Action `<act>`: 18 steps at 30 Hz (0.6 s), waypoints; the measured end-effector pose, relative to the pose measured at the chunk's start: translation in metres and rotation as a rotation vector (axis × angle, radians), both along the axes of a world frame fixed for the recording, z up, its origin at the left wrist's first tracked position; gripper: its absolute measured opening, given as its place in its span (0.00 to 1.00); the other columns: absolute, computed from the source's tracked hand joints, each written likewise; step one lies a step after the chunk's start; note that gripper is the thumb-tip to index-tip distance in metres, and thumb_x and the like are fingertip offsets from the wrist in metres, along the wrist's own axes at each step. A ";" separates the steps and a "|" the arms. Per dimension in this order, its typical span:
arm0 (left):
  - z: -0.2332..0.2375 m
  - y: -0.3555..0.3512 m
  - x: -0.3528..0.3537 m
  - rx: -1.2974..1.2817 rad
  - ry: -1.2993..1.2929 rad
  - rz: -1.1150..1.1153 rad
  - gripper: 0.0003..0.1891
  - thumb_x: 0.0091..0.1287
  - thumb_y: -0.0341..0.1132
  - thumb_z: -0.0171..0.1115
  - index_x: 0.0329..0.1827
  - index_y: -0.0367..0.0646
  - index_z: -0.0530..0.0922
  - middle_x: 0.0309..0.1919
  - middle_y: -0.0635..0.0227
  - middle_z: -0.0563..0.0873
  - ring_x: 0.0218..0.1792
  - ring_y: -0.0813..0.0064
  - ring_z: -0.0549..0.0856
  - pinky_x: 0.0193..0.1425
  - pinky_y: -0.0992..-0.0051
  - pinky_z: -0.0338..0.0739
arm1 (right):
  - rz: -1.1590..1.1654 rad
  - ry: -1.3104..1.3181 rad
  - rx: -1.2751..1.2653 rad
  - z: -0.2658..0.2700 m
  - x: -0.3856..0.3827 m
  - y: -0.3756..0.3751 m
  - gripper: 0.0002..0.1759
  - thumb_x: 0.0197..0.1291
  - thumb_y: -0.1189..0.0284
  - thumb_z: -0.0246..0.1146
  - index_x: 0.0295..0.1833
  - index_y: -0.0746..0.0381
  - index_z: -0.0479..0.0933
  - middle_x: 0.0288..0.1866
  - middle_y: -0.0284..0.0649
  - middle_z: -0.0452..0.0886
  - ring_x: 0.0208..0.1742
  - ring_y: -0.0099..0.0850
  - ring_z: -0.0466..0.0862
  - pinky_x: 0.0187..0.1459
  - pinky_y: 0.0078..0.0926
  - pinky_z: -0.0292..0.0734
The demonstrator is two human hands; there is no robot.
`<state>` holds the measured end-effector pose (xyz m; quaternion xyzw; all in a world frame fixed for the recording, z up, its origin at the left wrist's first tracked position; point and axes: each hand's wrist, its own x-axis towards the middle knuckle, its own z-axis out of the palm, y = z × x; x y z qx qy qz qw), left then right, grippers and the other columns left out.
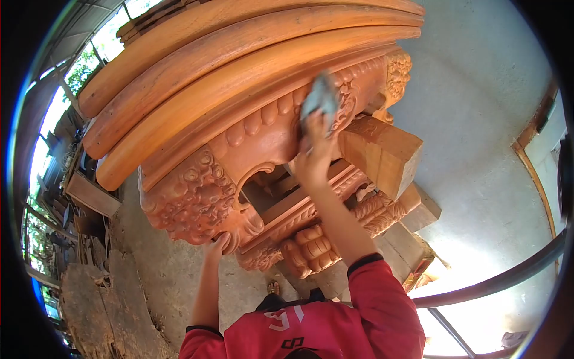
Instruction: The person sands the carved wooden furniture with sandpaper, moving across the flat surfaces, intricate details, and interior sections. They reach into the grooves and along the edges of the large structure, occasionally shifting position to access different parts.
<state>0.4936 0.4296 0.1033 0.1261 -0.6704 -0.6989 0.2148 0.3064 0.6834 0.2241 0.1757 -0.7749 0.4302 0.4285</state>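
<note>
The carved wooden piece (239,143) sits before the person, above the floor (478,119), with curved rails (239,54) stacked along its far side. The right hand (314,152) presses a pad (320,99) on its upper carved band, just left of a square post end (382,152). The left hand (216,245) touches its near left corner, and a rough slab (101,311) lies further left.

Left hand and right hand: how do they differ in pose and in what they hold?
The right hand is raised high and presses a grey pad on the carved wooden piece; the left hand is lower and holds nothing. The right hand grips its pad, while the left hand only rests on the carved corner. Both touch the same carving.
</note>
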 end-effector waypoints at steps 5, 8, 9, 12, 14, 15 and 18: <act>0.007 0.005 -0.001 0.006 0.036 0.015 0.14 0.52 0.27 0.65 0.41 0.38 0.73 0.32 0.73 0.76 0.29 0.85 0.75 0.33 0.83 0.69 | 0.027 0.165 0.377 -0.014 0.016 0.004 0.32 0.39 0.79 0.56 0.57 0.55 0.71 0.58 0.36 0.72 0.66 0.40 0.64 0.62 0.69 0.36; 0.013 0.006 0.001 0.009 0.019 -0.025 0.12 0.52 0.26 0.65 0.38 0.39 0.73 0.27 0.75 0.76 0.23 0.87 0.73 0.27 0.84 0.66 | -0.275 0.008 -0.006 0.000 -0.032 0.034 0.30 0.44 0.80 0.56 0.59 0.58 0.68 0.62 0.39 0.69 0.66 0.39 0.65 0.62 0.67 0.37; 0.009 0.005 0.000 0.013 0.022 -0.028 0.12 0.52 0.26 0.65 0.38 0.39 0.73 0.27 0.75 0.76 0.23 0.87 0.73 0.27 0.84 0.66 | -0.277 0.011 -0.002 -0.001 -0.039 0.035 0.30 0.44 0.80 0.56 0.59 0.58 0.68 0.62 0.39 0.69 0.66 0.39 0.65 0.62 0.67 0.37; -0.005 -0.005 -0.004 0.024 0.029 -0.027 0.10 0.53 0.26 0.64 0.36 0.40 0.73 0.23 0.78 0.74 0.19 0.88 0.70 0.24 0.86 0.63 | -0.151 0.046 -0.092 0.013 -0.026 0.021 0.23 0.57 0.79 0.49 0.60 0.64 0.65 0.63 0.50 0.66 0.68 0.43 0.61 0.64 0.59 0.43; -0.008 -0.008 -0.002 0.036 -0.010 -0.073 0.10 0.53 0.25 0.64 0.36 0.40 0.73 0.24 0.77 0.75 0.20 0.88 0.70 0.24 0.85 0.63 | 0.078 0.078 -0.026 0.013 0.008 -0.010 0.30 0.48 0.80 0.52 0.62 0.68 0.62 0.65 0.53 0.62 0.69 0.45 0.59 0.65 0.58 0.38; -0.008 -0.008 -0.002 0.039 -0.011 -0.067 0.10 0.53 0.25 0.64 0.36 0.40 0.73 0.24 0.77 0.75 0.20 0.88 0.70 0.24 0.85 0.63 | 0.069 0.091 0.217 0.014 0.027 -0.021 0.33 0.38 0.81 0.53 0.58 0.65 0.67 0.64 0.48 0.64 0.68 0.39 0.61 0.63 0.63 0.37; 0.000 -0.001 -0.001 0.037 -0.028 -0.036 0.10 0.53 0.26 0.64 0.37 0.40 0.73 0.24 0.76 0.75 0.20 0.87 0.71 0.25 0.85 0.64 | 0.199 -0.031 0.641 0.030 0.061 -0.022 0.30 0.43 0.74 0.57 0.58 0.59 0.69 0.58 0.39 0.73 0.63 0.36 0.68 0.61 0.69 0.33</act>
